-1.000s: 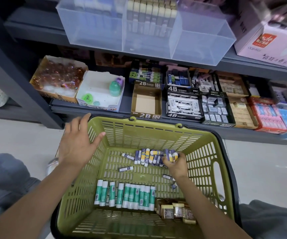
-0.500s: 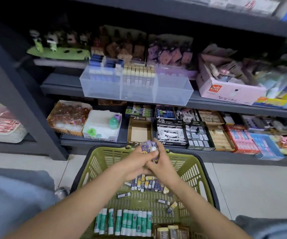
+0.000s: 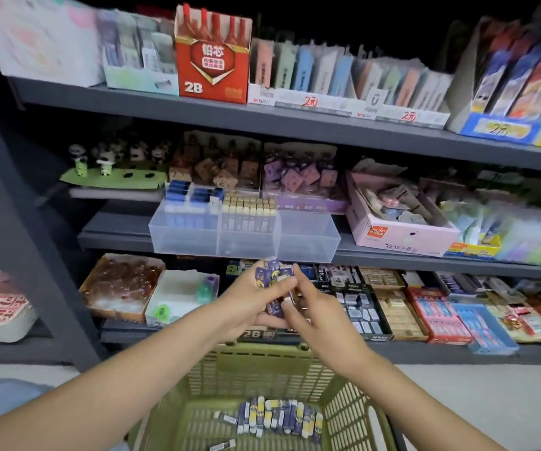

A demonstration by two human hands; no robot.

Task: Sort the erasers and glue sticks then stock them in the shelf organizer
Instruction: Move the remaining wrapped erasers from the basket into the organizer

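My left hand [image 3: 248, 301] and my right hand [image 3: 308, 309] meet just below the clear shelf organizer [image 3: 308, 242] and together hold a bunch of purple-wrapped erasers [image 3: 274, 276]. The organizer stands on the middle shelf with three compartments: blue erasers [image 3: 191, 198] fill the left one, cream-topped ones [image 3: 249, 211] the middle one, and nothing is in the right one. Beneath my arms, the green basket [image 3: 262, 362] carries a row of more purple and yellow erasers [image 3: 279, 415]. No glue sticks are in view.
A pink carton [image 3: 399, 236] sits right of the organizer. The bottom shelf holds open boxes of stationery [image 3: 360, 307] and a white box [image 3: 178, 294]. A red 2B box [image 3: 212, 56] stands on the top shelf. The dark shelf post [image 3: 18, 222] rises at left.
My right hand picked erasers out of the basket, my left hand joined it, and both rose with the bunch toward the organizer. The view tilted upward.
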